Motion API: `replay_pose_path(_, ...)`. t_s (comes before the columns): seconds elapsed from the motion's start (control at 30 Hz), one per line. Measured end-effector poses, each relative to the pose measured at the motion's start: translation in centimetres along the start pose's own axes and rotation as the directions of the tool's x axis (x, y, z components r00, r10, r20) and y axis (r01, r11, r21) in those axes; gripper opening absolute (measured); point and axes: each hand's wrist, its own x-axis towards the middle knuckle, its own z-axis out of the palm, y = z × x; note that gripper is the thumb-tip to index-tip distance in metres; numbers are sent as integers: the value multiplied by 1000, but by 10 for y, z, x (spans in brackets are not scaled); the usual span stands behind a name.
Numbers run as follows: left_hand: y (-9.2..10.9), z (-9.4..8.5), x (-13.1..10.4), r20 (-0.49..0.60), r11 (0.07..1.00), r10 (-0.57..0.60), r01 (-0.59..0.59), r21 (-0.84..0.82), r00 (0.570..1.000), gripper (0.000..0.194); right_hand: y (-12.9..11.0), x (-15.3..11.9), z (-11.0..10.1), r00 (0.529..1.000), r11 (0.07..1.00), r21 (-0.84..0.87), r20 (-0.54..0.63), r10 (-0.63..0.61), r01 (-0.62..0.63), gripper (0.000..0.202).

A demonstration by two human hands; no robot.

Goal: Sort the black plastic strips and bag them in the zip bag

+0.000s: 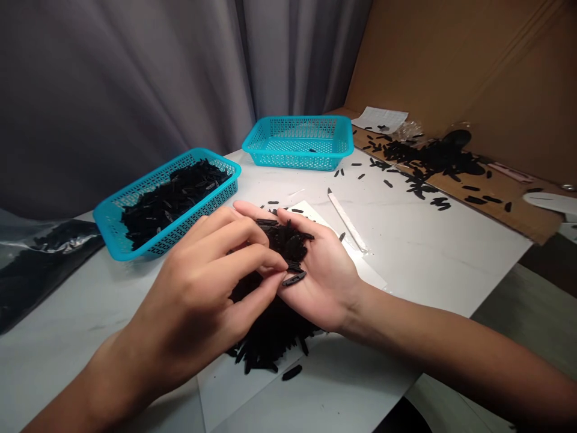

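Note:
My right hand is turned palm up and cupped under a handful of small, slim black pieces. Over it, my left hand has its thumb and forefinger pinched together at one of these pieces, an elongated one with a slot, at the edge of the palm. Below both hands a larger heap of black pieces lies on white paper, partly hidden by my left hand. One loose black piece rests near the heap.
A turquoise basket full of black pieces stands at left; another basket behind holds a small black piece. A white-handled craft knife lies right of my hands. More pieces are scattered over cardboard. A plastic bag sits far left.

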Motion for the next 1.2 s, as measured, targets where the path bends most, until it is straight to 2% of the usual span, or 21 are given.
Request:
replay_pose_path(0.2,0,0,-1,19,1000,-29,29,-2,999,11,0,0,-1,999,1000,3,-50,8,-7,45)
replay_pose_path(0.4,-1,-1,-1,66,997,-74,76,-17,995,11,2,2,-4,1000,1000,18,-17,8,-8,45)
replay_pose_path(0.6,2,-7,-1,38,997,-81,81,-1,996,10,2,0,-1,999,999,-33,-43,-21,20,44)
replay_pose_path(0.77,5,-11,0,17,995,-81,81,-55,997,6,-1,-1,2,1000,1000,-8,-2,-17,16,48)
replay_pose_path(0.93,8,-6,-2,5,998,-40,40,57,999,8,-2,-3,2,1000,997,-74,-5,-8,7,48)
replay_pose_path(1.07,10,-5,-4,-4,998,-44,44,42,999,8,-1,-4,0,998,993,-110,52,-37,42,50)
replay_pose_path(1.2,11,-7,-4,-4,998,-36,36,59,999,11,0,-4,-1,997,988,-137,42,-60,65,47)
